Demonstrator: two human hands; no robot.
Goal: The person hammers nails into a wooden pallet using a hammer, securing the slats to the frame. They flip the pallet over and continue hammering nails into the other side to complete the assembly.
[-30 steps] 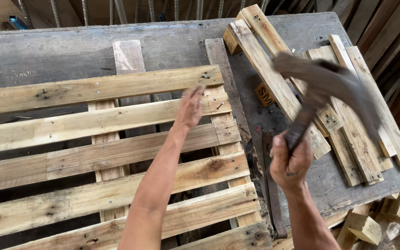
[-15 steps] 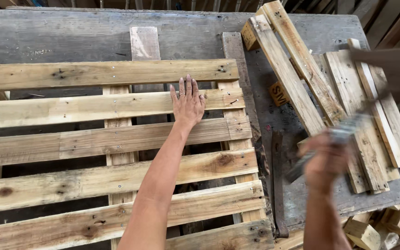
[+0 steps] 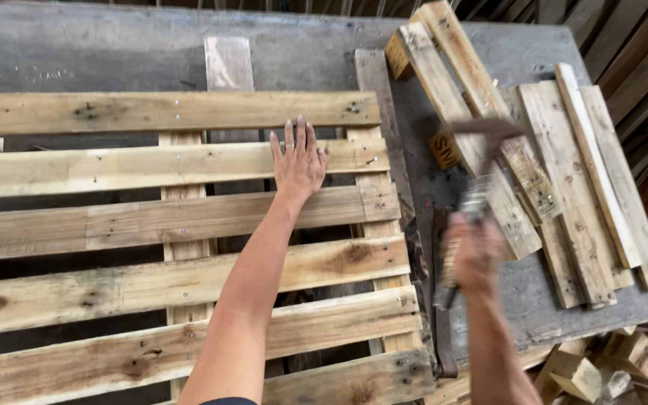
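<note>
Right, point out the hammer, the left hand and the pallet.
hammer [image 3: 481, 161]: head view, on the blurred shaft just below the head.
left hand [image 3: 299, 166]: head view, on the back of the hand, flat on a slat.
pallet [image 3: 114, 112]: head view, on the bare top slat.

A single head-worn camera looks steeply down over a grey workbench [image 3: 114, 52] from the person's standing position at its near edge, facing the far edge. The view sits close, at arm's length: a slatted wooden pallet [image 3: 151, 225] fills the left and centre, loose boards [image 3: 564, 172] the right corner. Both forearms enter from the bottom edge. No second view overlaps it.
</note>
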